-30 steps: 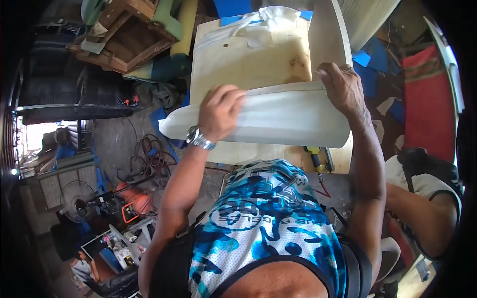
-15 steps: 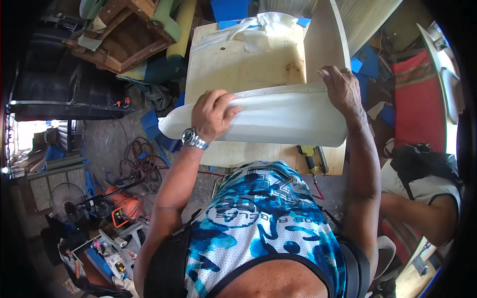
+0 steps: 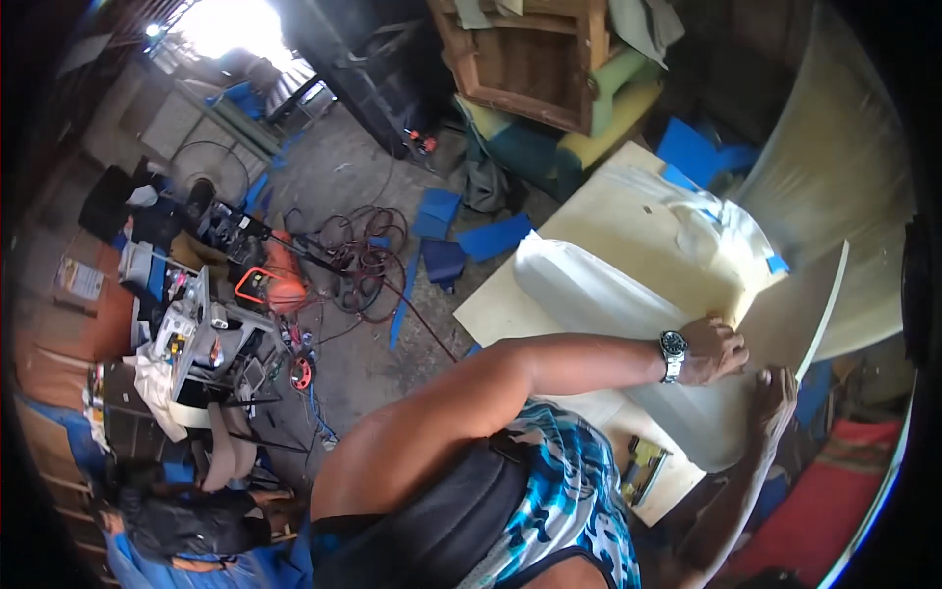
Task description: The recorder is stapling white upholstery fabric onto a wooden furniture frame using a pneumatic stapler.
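Note:
A long white fabric-covered panel (image 3: pixel 589 294) with a rounded end lies slanted across the pale wooden work table (image 3: pixel 481 309). My left hand (image 3: pixel 714 350), a watch on its wrist, is closed at the panel's far edge toward the right end. Close beside it, my right hand (image 3: pixel 773 398) has its fingers bent around the panel's right end; the fingertips are partly hidden. A yellow-green air tool (image 3: pixel 645 463), perhaps a stapler, rests on the table's near corner. Beyond my hands stands a thin brownish board (image 3: pixel 800 304) with a pale edge.
White cloth scraps (image 3: pixel 731 231) lie on the table's far end. Past the table are a wooden furniture frame (image 3: pixel 535 64) and a large plastic-wrapped piece (image 3: pixel 834 167). On the floor at left lie a coiled hose (image 3: pixel 368 245), blue scraps (image 3: pixel 496 236) and an orange compressor (image 3: pixel 285 280).
The view has swung to the left. My left hand has slid along the panel's edge toward my right hand. The panel now lies lower, across the table.

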`<state>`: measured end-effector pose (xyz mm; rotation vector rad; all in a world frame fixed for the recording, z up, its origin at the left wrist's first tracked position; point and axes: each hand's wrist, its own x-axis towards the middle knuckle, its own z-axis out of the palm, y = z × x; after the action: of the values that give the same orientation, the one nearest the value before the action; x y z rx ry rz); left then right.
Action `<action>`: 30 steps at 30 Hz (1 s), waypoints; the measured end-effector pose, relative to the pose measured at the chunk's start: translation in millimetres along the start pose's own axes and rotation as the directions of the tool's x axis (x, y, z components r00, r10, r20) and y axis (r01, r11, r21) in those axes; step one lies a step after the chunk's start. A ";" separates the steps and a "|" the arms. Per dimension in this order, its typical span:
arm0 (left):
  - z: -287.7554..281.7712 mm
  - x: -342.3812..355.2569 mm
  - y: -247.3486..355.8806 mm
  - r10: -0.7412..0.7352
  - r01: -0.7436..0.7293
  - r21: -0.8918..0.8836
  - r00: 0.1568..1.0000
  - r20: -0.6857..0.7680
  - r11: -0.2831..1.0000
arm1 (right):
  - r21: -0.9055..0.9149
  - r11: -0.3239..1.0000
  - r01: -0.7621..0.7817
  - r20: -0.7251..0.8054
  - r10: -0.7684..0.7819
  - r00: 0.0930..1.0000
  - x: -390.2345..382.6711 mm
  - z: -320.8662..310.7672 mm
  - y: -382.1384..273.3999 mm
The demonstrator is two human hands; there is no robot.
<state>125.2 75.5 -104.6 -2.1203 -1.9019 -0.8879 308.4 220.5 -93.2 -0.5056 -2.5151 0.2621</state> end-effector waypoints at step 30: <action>8.7 55.9 -8.2 0.066 0.015 -0.318 0.968 0.242 0.948 | 0.235 0.968 0.087 -0.049 -0.078 0.996 14.1 -14.5 8.8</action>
<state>121.1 129.0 -84.7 -2.5472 -1.9493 -1.0249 308.2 235.3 -76.8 -0.3065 -2.4176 0.5077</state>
